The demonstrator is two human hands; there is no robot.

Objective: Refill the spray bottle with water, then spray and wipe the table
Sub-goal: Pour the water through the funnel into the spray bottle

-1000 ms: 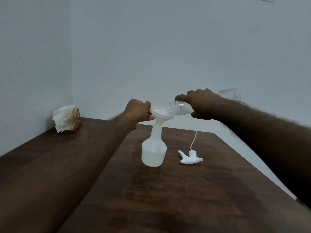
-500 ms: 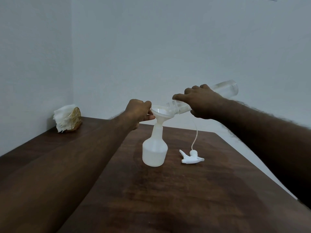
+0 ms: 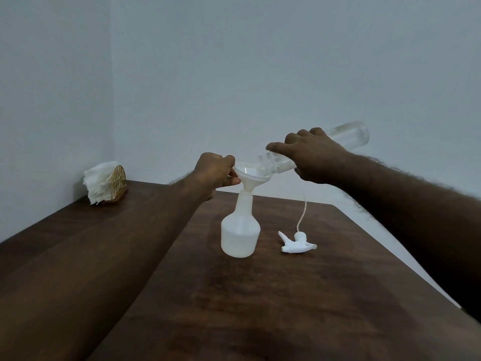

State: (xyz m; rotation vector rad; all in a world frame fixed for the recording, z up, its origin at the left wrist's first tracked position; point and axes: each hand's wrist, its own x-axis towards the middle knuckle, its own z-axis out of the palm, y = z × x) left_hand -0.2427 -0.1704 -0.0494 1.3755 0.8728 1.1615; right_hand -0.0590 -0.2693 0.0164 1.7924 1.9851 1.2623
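A white spray bottle (image 3: 240, 234) without its head stands on the dark wooden table (image 3: 286, 295). A white funnel (image 3: 250, 175) sits in its neck. My left hand (image 3: 216, 171) pinches the funnel's rim at the left. My right hand (image 3: 312, 156) grips a clear water bottle (image 3: 348, 135), tilted with its mouth down over the funnel and its base raised to the right. The white spray head (image 3: 296, 243) with its thin tube lies on the table to the right of the spray bottle.
A golden wire holder with white napkins (image 3: 104, 183) stands at the table's far left corner by the wall. The table's right edge runs diagonally close to the spray head. White walls close the back and left.
My right hand has lifted the clear bottle's base higher, so the bottle tilts more steeply into the funnel. My left hand and the spray bottle stay in place.
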